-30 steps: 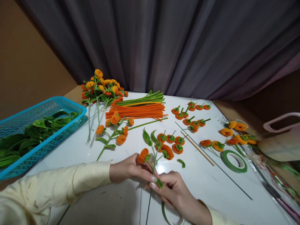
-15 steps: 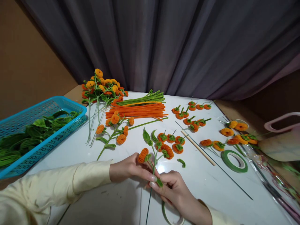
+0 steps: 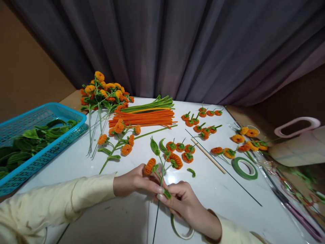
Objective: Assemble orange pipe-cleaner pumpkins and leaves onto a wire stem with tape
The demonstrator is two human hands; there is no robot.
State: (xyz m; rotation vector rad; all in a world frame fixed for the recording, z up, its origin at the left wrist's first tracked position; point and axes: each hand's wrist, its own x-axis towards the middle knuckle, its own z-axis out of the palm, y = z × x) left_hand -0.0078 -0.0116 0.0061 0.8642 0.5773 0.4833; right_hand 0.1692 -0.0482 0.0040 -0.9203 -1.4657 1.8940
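My left hand (image 3: 141,182) pinches the stem of a chenille flower spray (image 3: 161,169) between thumb and fingers. The spray bears a ridged orange bloom (image 3: 150,166) on the left, another orange bloom (image 3: 177,161) on the right and green buds or leaves (image 3: 154,147) on top. Against the left fingertips, my right hand (image 3: 186,201) is closed at the same stem. A short green fuzzy leaf (image 3: 167,194) sticks out between the two hands. Below them runs a thin dark wire (image 3: 156,220). Under the right hand lies a narrow roll of green tape (image 3: 174,226), partly hidden.
A blue basket (image 3: 80,126) of green leaves stands at left. Finished flowers (image 3: 99,76), orange chenille stems (image 3: 142,118) and another spray (image 3: 116,145) lie behind my hands. To the right are loose blooms (image 3: 188,157), a wooden stick (image 3: 209,156), green tape (image 3: 237,166) and a pitcher (image 3: 294,149).
The whole scene has shifted slightly left and up in view as the camera turned. Both hands keep their pinch on the spray's stem, with little visible movement between them.
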